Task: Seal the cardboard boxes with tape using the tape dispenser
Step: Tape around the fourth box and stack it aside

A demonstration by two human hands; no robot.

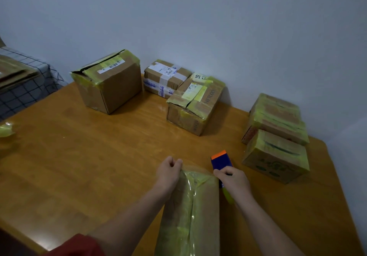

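Note:
A long cardboard box [200,212] lies in front of me on the wooden table [89,156], its top seam covered with yellowish tape. My left hand [168,173] grips the box's far left corner, fingers curled over the edge. My right hand [233,180] holds the blue tape dispenser [219,161] with an orange tip at the box's far right corner. A yellow tape roll shows just below that hand.
Several taped boxes stand along the wall: a large one [109,81] at the back left, two [195,102] in the middle, two more [276,136] at the right. A crumpled tape scrap [7,129] lies at the left edge. A checked cloth [23,85] covers furniture at the far left.

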